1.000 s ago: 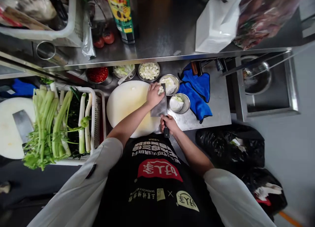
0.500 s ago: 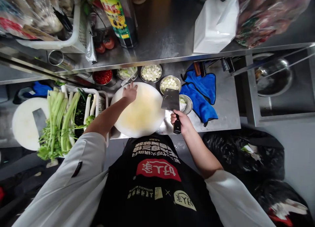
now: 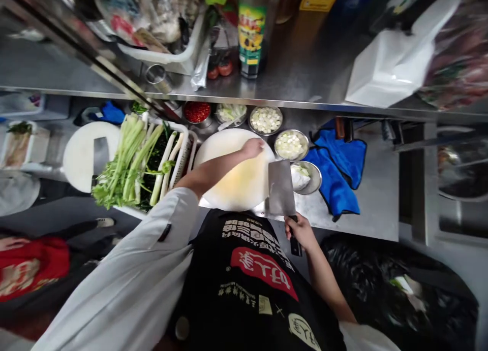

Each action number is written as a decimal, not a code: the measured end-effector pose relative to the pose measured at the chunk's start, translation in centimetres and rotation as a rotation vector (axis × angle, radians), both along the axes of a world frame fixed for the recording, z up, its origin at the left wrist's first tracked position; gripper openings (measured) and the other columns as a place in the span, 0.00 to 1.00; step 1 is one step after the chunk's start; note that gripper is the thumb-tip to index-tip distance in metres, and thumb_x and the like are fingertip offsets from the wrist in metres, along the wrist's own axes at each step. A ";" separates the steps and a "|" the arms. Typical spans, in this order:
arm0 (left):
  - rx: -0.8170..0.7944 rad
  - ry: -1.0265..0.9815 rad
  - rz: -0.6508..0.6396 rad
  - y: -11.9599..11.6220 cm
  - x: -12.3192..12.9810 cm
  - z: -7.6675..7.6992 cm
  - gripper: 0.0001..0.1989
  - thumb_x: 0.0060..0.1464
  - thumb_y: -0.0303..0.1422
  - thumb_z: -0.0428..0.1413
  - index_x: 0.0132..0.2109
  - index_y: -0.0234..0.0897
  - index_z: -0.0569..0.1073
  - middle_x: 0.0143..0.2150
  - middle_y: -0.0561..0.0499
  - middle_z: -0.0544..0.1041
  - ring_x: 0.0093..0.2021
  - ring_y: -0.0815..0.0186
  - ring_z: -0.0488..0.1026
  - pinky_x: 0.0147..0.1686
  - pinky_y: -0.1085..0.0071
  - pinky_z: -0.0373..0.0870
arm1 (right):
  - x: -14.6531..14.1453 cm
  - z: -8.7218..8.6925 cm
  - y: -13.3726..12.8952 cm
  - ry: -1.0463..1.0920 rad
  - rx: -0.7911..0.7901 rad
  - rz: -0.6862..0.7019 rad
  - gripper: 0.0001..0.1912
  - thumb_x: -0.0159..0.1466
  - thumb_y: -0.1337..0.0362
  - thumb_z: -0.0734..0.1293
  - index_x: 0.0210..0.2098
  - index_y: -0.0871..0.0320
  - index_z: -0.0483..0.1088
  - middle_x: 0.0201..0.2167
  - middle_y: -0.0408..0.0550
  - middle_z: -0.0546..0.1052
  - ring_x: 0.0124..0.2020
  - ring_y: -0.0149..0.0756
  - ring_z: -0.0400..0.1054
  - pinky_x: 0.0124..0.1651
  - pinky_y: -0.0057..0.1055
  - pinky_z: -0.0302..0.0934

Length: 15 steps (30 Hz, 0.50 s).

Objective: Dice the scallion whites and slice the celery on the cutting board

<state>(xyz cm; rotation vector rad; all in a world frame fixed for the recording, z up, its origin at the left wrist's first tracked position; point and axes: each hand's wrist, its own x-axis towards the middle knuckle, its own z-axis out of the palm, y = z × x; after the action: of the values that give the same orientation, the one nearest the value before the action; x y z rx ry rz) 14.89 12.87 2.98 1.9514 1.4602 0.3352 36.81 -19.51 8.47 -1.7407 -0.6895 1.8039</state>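
Note:
My right hand [image 3: 302, 231] is closed around the black handle of a cleaver [image 3: 281, 187], its broad blade pointing away from me beside the round white cutting board [image 3: 213, 142]. Over the far right part of the board, my left hand [image 3: 252, 148] has its fingers curled in; whatever they hold, if anything, is hidden. A yellowish stain marks the board's middle. Close to the blade is a metal bowl [image 3: 314, 177] with something white and pale green inside. Behind it stand a bowl of chopped pale pieces [image 3: 291, 145] and a bowl of white cubes [image 3: 266, 120].
Left of the board, a white basket [image 3: 183, 160] holds celery [image 3: 131, 158] and leeks. Chopped red chili [image 3: 197, 111] fills a bowl at the back. Blue cloths [image 3: 337, 170] lie on the right. A steel shelf [image 3: 305, 89] overhangs the counter. Someone in red [image 3: 34, 267] is at the left.
My left hand has moved right across the board, and its spread fingers have curled in. The cleaver has come lower, nearer my body. The view has shifted left.

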 end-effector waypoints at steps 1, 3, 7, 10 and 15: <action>-0.045 -0.029 0.012 0.1 2.2 0.1 0.13 0.62 0.32 0.59 0.51 0.37 0.83 0.44 0.47 0.86 0.40 0.59 0.84 0.46 0.60 0.84 | 0.1 -0.3 -0.5 -0.025 0.008 0.035 0.21 0.55 0.46 0.75 0.28 0.49 0.61 0.17 0.39 0.70 0.14 0.35 0.63 0.19 0.34 0.60; -0.199 -0.200 0.119 0.3 5.7 0.6 0.22 0.65 0.32 0.57 0.64 0.33 0.76 0.57 0.38 0.83 0.46 0.58 0.84 0.52 0.59 0.81 | 0.2 -0.9 -1.1 -0.100 0.036 0.125 0.21 0.57 0.44 0.73 0.28 0.49 0.61 0.17 0.39 0.70 0.14 0.37 0.64 0.21 0.35 0.60; -0.260 -0.290 -0.014 -0.1 5.1 3.3 0.19 0.60 0.33 0.63 0.57 0.35 0.80 0.55 0.39 0.84 0.53 0.55 0.83 0.60 0.58 0.75 | -0.1 -1.8 -0.3 -0.322 0.114 0.363 0.17 0.63 0.45 0.66 0.30 0.48 0.61 0.15 0.39 0.70 0.16 0.42 0.66 0.27 0.38 0.62; -0.197 -0.219 -0.108 -1.8 -2.9 6.8 0.16 0.58 0.34 0.63 0.53 0.36 0.82 0.51 0.43 0.85 0.51 0.56 0.83 0.59 0.61 0.76 | -1.2 -2.3 1.6 -0.470 0.176 0.528 0.13 0.67 0.48 0.62 0.33 0.48 0.63 0.16 0.41 0.71 0.20 0.44 0.70 0.30 0.37 0.61; 0.016 0.222 0.165 -5.1 -22.4 14.3 0.19 0.60 0.39 0.62 0.56 0.38 0.82 0.55 0.43 0.84 0.56 0.51 0.80 0.63 0.59 0.73 | -4.6 -3.1 5.5 -0.705 0.267 0.739 0.07 0.70 0.56 0.62 0.40 0.51 0.69 0.24 0.46 0.77 0.30 0.45 0.76 0.34 0.33 0.57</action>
<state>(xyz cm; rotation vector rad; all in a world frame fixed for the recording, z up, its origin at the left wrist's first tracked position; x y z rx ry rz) -7.55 7.78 17.27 1.9336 1.7720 0.2073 32.22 -13.99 5.34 -2.0785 -1.9682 1.3345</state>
